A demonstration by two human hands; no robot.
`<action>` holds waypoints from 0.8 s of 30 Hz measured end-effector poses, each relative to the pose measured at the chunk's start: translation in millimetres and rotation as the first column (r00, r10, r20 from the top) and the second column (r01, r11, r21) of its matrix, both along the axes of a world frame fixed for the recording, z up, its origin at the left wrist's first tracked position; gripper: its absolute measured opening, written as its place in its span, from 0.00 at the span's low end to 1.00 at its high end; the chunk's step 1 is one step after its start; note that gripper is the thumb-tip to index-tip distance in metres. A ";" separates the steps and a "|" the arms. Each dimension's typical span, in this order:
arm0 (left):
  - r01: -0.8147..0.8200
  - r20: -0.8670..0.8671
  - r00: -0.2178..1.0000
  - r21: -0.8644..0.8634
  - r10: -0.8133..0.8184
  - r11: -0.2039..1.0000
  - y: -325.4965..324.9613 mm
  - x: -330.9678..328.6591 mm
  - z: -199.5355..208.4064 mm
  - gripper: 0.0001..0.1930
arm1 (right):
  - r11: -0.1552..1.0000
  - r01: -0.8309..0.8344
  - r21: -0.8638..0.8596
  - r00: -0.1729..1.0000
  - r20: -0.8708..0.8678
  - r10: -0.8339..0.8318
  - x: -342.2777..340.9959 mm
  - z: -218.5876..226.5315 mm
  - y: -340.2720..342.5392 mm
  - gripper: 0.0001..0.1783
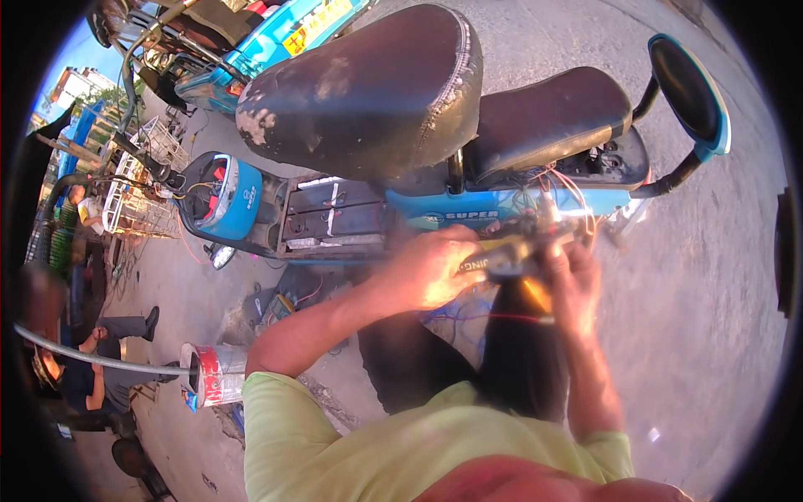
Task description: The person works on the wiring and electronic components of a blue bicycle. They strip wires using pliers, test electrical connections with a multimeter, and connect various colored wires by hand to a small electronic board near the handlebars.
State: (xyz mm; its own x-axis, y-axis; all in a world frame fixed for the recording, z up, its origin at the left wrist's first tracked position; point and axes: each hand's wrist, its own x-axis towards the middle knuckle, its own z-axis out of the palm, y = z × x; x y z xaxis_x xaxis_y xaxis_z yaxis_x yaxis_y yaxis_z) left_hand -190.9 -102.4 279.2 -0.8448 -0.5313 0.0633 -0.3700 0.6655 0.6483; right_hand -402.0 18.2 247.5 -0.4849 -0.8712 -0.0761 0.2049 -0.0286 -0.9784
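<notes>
My left hand (431,269) is wrapped round the black-and-yellow handles of a pair of pliers (487,261), held level beside the scooter. My right hand (573,280) is closed at the tool's head, its fingers pressed together. What they pinch is blurred and partly hidden. Just beyond my hands is the blue side panel (519,207) of the electric scooter. Loose thin wires (577,188) in red, white and other colours hang from under its rear seat (552,121), close to my right hand.
The large front seat (360,92) is tipped up above an open battery bay (335,213). A backrest (690,96) juts out at the right. A red-and-white bucket (219,374) and a meter-like device (276,309) stand on the ground at left. Another person (92,372) sits far left.
</notes>
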 end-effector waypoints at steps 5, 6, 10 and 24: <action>0.046 0.004 0.999 0.113 -0.047 0.993 -4.8 1.4 5.1 0.14 | 0.998 0.054 -0.013 0.998 0.020 -0.054 6.6 -0.4 2.6 0.10; 0.057 0.020 0.998 0.178 -0.061 0.982 -4.6 1.8 6.1 0.15 | 0.999 0.053 -0.008 0.998 0.020 -0.053 6.5 -2.6 3.1 0.10; 0.031 0.115 0.991 0.269 -0.064 0.963 1.8 -0.2 9.1 0.21 | 0.996 0.081 -0.046 0.997 -0.014 -0.082 9.5 -12.3 2.1 0.09; 0.077 0.079 0.992 0.239 -0.099 0.968 -5.6 3.7 5.2 0.19 | 0.997 0.033 -0.068 0.999 -0.004 -0.034 11.5 -5.5 3.8 0.10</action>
State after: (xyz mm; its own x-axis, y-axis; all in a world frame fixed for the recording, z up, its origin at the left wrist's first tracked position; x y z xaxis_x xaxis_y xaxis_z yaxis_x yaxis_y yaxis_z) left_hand -187.2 -108.1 284.4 -0.8855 -0.4453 -0.1328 -0.3806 0.5310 0.7571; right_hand -390.6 22.0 241.9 -0.5141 -0.8576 -0.0148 0.1977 -0.1016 -0.9750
